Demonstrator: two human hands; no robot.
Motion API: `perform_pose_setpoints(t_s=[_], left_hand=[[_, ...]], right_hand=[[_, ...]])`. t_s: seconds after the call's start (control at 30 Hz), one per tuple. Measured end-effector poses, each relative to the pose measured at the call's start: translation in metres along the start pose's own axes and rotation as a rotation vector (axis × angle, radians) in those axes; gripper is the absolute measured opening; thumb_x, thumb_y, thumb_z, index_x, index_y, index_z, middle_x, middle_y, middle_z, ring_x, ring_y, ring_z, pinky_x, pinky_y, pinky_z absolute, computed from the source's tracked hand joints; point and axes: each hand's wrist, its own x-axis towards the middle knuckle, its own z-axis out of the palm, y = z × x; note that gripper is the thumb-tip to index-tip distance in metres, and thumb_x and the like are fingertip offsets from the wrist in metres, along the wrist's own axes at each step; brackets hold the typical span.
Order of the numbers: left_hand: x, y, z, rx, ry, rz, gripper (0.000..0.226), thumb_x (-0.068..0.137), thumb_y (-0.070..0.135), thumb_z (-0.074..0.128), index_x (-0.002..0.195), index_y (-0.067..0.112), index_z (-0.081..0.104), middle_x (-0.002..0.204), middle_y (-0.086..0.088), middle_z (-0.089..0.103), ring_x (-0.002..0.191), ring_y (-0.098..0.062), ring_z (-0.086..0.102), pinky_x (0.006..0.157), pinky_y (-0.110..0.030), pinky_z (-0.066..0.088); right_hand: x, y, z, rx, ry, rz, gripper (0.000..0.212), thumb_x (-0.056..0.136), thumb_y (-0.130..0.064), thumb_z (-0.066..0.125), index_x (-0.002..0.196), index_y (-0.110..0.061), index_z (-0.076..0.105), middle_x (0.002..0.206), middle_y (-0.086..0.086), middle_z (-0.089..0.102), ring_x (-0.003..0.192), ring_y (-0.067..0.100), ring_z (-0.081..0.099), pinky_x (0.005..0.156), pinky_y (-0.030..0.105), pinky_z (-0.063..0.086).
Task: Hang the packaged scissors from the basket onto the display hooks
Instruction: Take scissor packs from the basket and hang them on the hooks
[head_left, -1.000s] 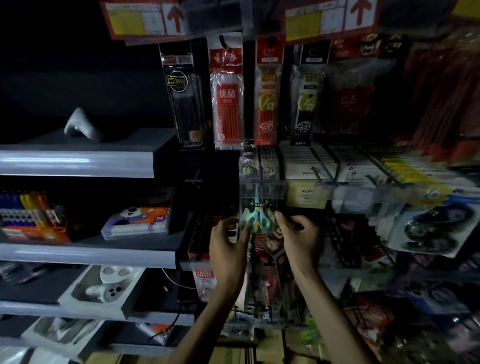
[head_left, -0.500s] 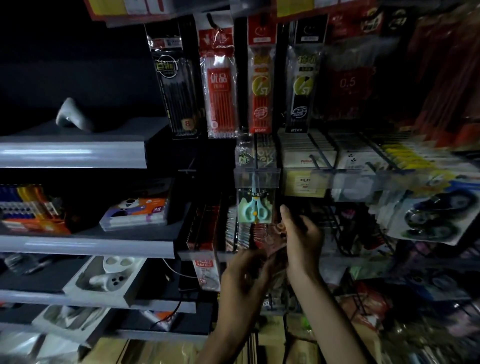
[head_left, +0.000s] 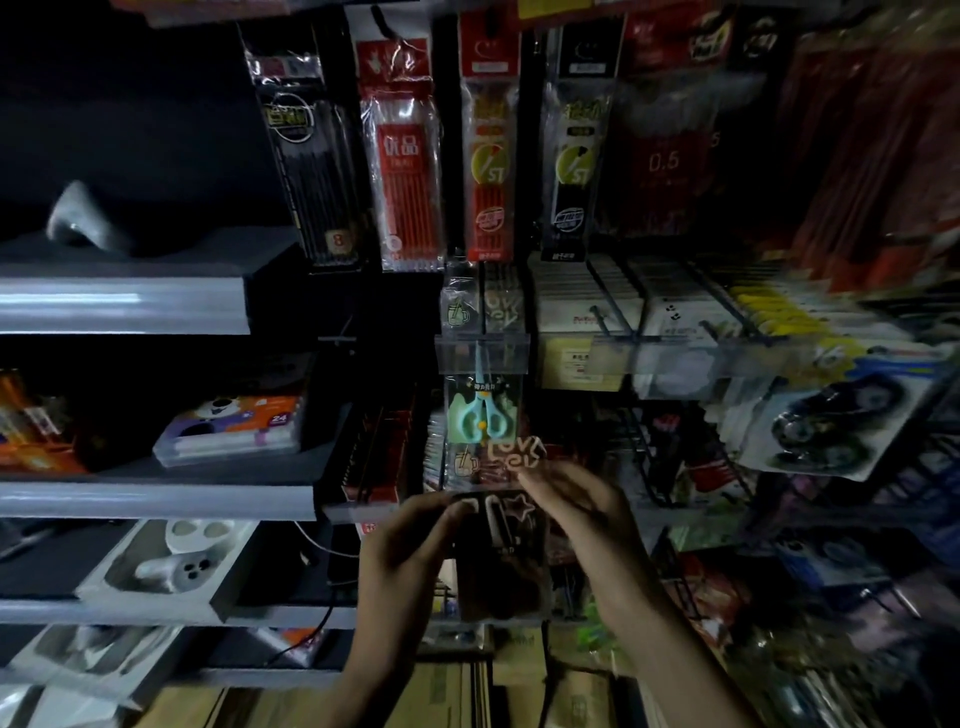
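Nearest, low in the head view at about 6 o'clock, the two hands share one load. The left hand (head_left: 410, 551) pinches the left edge of the packaged scissors (head_left: 498, 566) between thumb and curled fingers. The right hand (head_left: 587, 519), blurred, has its fingers closed over the pack's upper right corner. The pack is clear, dark inside and roughly upright, with its top edge toward 12 o'clock. The basket is out of view.

Just beyond, at 12 o'clock from the held pack, a teal scissors pack (head_left: 480, 415) already hangs below a clear label holder (head_left: 483, 353). The held pack's top sits just beneath it, and whether the two touch cannot be told. Farther up, pen refill packs (head_left: 400, 171) hang in a row. At 9 o'clock a grey shelf (head_left: 156, 499) carries boxed goods.

The step in hand looks like bringing this pack up to the hook. Next, its hang hole, which the dim frame does not show clearly, has to be raised to the tip of the hook behind the label holder. The pack then has to be squared up and slid on in front of the teal one. The holder hides the hook's tip, so the threading will likely go partly by feel.
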Motion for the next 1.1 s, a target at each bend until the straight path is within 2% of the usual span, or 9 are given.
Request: perform_pose_setpoints(t_s=[0.27, 0.4, 0.5, 0.57, 0.7, 0.8, 0.93, 1.0, 1.1], left_hand=[[0.008, 0.004, 0.006, -0.071, -0.019, -0.013, 0.012, 0.097, 0.007, 0.068, 0.1, 0.01, 0.079, 0.095, -0.001, 0.081, 0.092, -0.016, 0.077, 0.072, -0.021, 0.058], [0.013, 0.008, 0.007, -0.055, -0.002, -0.001, 0.014, 0.098, 0.016, 0.068, 0.109, 0.018, 0.077, 0.103, 0.003, 0.08, 0.1, -0.016, 0.076, 0.082, -0.026, 0.058], [0.026, 0.023, 0.007, -0.026, 0.024, 0.088, 0.016, 0.099, 0.018, 0.07, 0.113, 0.021, 0.075, 0.105, 0.006, 0.079, 0.102, -0.013, 0.075, 0.086, -0.026, 0.057], [0.038, 0.034, 0.007, -0.028, 0.053, 0.154, 0.017, 0.099, 0.016, 0.069, 0.115, 0.02, 0.074, 0.102, 0.004, 0.078, 0.1, -0.014, 0.074, 0.084, -0.027, 0.058], [0.058, 0.056, 0.011, -0.067, 0.08, 0.202, 0.022, 0.098, 0.02, 0.072, 0.119, 0.023, 0.072, 0.103, 0.0, 0.078, 0.102, -0.017, 0.074, 0.088, -0.035, 0.059], [0.062, 0.067, 0.017, -0.136, 0.059, 0.184, 0.022, 0.097, 0.02, 0.074, 0.118, 0.024, 0.073, 0.103, -0.002, 0.079, 0.102, -0.019, 0.075, 0.088, -0.032, 0.057], [0.055, 0.076, 0.019, -0.183, 0.05, 0.195, 0.011, 0.094, 0.022, 0.076, 0.104, 0.027, 0.076, 0.101, -0.007, 0.077, 0.103, -0.033, 0.073, 0.09, -0.044, 0.059], [0.048, 0.084, 0.017, -0.192, 0.04, 0.219, 0.011, 0.091, 0.025, 0.078, 0.102, 0.026, 0.076, 0.1, -0.01, 0.076, 0.103, -0.036, 0.072, 0.094, -0.048, 0.058], [0.039, 0.099, 0.015, -0.21, 0.009, 0.244, 0.024, 0.089, 0.026, 0.079, 0.113, 0.023, 0.075, 0.101, -0.009, 0.074, 0.104, -0.034, 0.072, 0.096, -0.046, 0.059]], right_hand=[[-0.001, -0.002, -0.002, -0.044, 0.003, -0.101, 0.012, 0.091, -0.024, 0.074, 0.101, -0.018, 0.078, 0.099, -0.006, 0.078, 0.096, 0.005, 0.072, 0.079, 0.012, 0.05], [0.002, 0.004, -0.01, -0.049, 0.114, -0.122, 0.01, 0.09, -0.026, 0.074, 0.099, -0.021, 0.077, 0.096, -0.007, 0.078, 0.092, 0.005, 0.071, 0.076, 0.016, 0.05], [0.008, 0.008, -0.019, -0.033, 0.176, -0.13, 0.011, 0.091, -0.024, 0.074, 0.101, -0.02, 0.077, 0.098, -0.009, 0.078, 0.096, 0.005, 0.071, 0.079, 0.018, 0.051], [0.01, 0.007, -0.021, -0.016, 0.213, -0.135, 0.01, 0.091, -0.023, 0.074, 0.101, -0.021, 0.077, 0.098, -0.011, 0.078, 0.095, 0.002, 0.071, 0.077, 0.014, 0.052], [0.013, 0.008, -0.02, -0.011, 0.264, -0.118, 0.014, 0.09, -0.03, 0.075, 0.104, -0.027, 0.076, 0.1, -0.02, 0.076, 0.094, -0.014, 0.065, 0.074, 0.006, 0.048], [0.018, 0.01, -0.017, -0.025, 0.31, -0.13, 0.016, 0.089, -0.031, 0.076, 0.104, -0.025, 0.076, 0.102, -0.016, 0.075, 0.095, -0.007, 0.067, 0.078, 0.016, 0.047], [0.025, 0.01, -0.011, -0.056, 0.334, -0.153, 0.005, 0.088, -0.029, 0.078, 0.09, -0.028, 0.074, 0.09, -0.009, 0.076, 0.092, 0.011, 0.071, 0.079, 0.031, 0.055], [0.026, 0.007, -0.007, -0.061, 0.321, -0.175, 0.014, 0.086, -0.035, 0.078, 0.093, -0.023, 0.076, 0.09, -0.006, 0.078, 0.09, 0.013, 0.073, 0.083, 0.04, 0.057], [0.028, -0.003, 0.001, 0.014, 0.321, -0.195, 0.025, 0.08, -0.041, 0.079, 0.095, -0.021, 0.077, 0.091, -0.007, 0.079, 0.09, 0.01, 0.074, 0.083, 0.035, 0.056]])
